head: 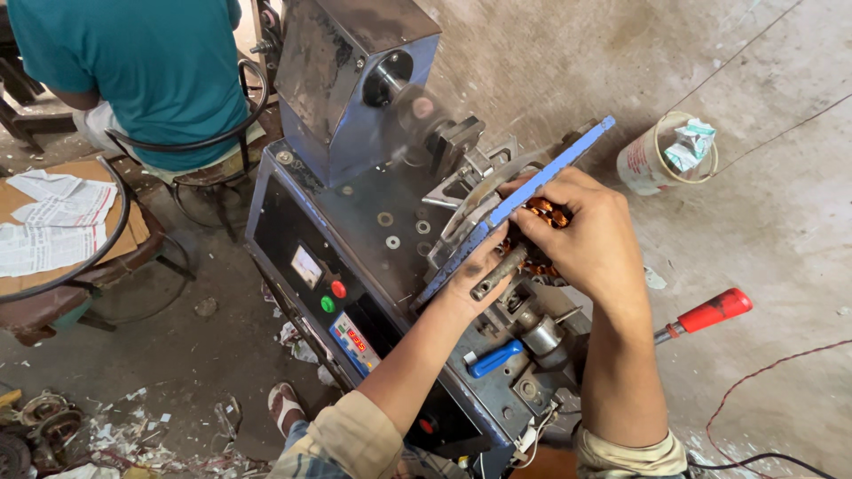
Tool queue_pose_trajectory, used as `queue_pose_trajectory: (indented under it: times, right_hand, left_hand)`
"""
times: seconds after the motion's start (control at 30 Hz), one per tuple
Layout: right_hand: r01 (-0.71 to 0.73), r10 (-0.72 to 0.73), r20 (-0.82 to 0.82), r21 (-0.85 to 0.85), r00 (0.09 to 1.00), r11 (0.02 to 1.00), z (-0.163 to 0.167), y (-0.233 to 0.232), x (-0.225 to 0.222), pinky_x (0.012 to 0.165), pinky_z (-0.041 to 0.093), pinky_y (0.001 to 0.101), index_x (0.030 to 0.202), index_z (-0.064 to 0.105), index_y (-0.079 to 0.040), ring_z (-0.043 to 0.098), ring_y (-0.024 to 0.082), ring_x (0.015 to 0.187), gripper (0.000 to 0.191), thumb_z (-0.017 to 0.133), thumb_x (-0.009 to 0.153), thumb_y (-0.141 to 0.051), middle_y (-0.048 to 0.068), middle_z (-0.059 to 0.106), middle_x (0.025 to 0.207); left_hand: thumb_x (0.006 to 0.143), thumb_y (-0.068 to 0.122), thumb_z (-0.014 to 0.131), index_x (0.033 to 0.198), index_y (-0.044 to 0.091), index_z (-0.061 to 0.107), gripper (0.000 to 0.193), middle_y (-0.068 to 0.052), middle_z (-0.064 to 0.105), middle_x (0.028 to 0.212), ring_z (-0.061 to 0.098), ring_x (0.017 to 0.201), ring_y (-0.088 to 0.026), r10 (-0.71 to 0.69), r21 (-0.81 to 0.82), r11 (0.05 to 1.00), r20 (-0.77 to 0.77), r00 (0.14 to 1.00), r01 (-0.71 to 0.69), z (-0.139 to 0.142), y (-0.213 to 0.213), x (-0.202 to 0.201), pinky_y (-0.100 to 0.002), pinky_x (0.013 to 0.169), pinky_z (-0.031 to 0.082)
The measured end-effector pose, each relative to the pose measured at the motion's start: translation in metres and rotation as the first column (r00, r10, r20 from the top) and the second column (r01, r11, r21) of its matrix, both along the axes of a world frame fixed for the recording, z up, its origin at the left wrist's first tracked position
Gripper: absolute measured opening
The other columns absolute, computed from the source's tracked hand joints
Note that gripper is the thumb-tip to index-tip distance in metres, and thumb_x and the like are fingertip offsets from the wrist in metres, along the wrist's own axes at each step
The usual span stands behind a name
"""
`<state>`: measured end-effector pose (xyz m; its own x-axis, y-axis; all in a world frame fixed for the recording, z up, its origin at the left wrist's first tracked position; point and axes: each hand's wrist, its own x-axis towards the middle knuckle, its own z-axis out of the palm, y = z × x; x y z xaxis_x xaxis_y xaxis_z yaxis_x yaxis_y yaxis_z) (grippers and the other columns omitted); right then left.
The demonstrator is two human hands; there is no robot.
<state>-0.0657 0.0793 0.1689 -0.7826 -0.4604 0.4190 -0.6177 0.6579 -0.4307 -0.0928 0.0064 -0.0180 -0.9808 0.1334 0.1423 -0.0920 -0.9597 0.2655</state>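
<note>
My left hand (pixel 475 270) and my right hand (pixel 586 235) are together over a part with copper wire coils (pixel 548 213) mounted on a grey metal winding machine (pixel 355 204). The right hand covers the coils from above, fingers curled on them. The left hand's fingers press at the part's lower left side, next to a grey metal rod (pixel 497 273). A long blue flat strip (pixel 550 168) lies slanted across the part, under both hands' fingertips. Most of the wound part is hidden by my hands.
The machine's front panel carries a small meter (pixel 306 264), a red button (pixel 338 288), a green button (pixel 327 304) and a digital counter (pixel 355 341). A blue-handled tool (pixel 494 359) and a red-handled screwdriver (pixel 710 312) lie nearby. A white can (pixel 652 155) stands on the floor. Another person in a teal shirt (pixel 142 62) sits at upper left.
</note>
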Motion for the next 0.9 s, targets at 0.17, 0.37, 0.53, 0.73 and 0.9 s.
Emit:
queue_pose_trajectory:
  times: [0.17,0.37,0.53,0.73,0.9]
  right_hand:
    - [0.019,-0.018,0.034,-0.012,0.999,1.0,0.001,-0.001,0.0,0.085,0.057,0.0337,0.112,0.078,-0.011,0.076,0.024,0.097,0.029,0.078,0.083,-0.009,0.009,0.076,0.11]
    - [0.014,-0.014,0.022,-0.009,1.0,1.0,0.002,-0.001,0.0,0.085,0.057,0.0339,0.112,0.078,-0.011,0.075,0.024,0.097,0.029,0.078,0.083,-0.009,0.009,0.076,0.111]
    - [0.021,-0.02,0.024,-0.013,0.999,1.0,0.001,-0.002,-0.001,0.086,0.057,0.0341,0.112,0.078,-0.011,0.076,0.024,0.098,0.03,0.077,0.083,-0.009,0.009,0.076,0.111]
    - [0.009,-0.009,0.012,0.004,1.0,1.0,0.001,-0.001,-0.001,0.086,0.056,0.0342,0.111,0.079,-0.011,0.075,0.025,0.098,0.029,0.077,0.083,-0.009,0.009,0.076,0.112]
    - [0.025,-0.026,0.027,0.019,0.999,0.999,0.001,0.001,-0.003,0.085,0.057,0.0342,0.11,0.078,-0.01,0.076,0.024,0.095,0.027,0.077,0.083,-0.011,0.009,0.077,0.109]
  left_hand:
    - [0.049,0.058,0.101,0.149,0.013,0.046,0.122,-0.002,0.046,0.149,0.041,0.144,-0.022,0.048,0.061,0.998,-0.23,0.972,-0.034,-0.021,0.001,0.001,-0.048,0.125,0.037]
    - [0.051,0.056,0.1,0.149,0.015,0.047,0.119,-0.001,0.045,0.153,0.037,0.148,-0.022,0.075,0.118,0.992,-0.284,0.956,-0.042,-0.024,0.003,0.0,-0.048,0.124,0.035]
    - [0.088,0.021,0.086,0.137,0.01,0.06,0.056,-0.005,0.059,0.135,0.051,0.136,-0.023,-0.028,0.106,0.993,-0.197,0.98,0.049,-0.009,-0.003,0.002,-0.045,0.121,0.041]
    - [0.094,0.008,0.073,0.126,0.011,0.066,0.033,-0.003,0.066,0.124,0.058,0.125,-0.021,-0.063,0.167,0.982,-0.133,0.989,0.085,0.002,-0.004,0.005,-0.043,0.114,0.045]
    - [0.094,0.011,0.071,0.125,0.012,0.067,0.031,-0.002,0.066,0.126,0.057,0.128,-0.02,-0.035,0.158,0.985,-0.173,0.984,0.063,0.001,-0.004,0.007,-0.041,0.115,0.044]
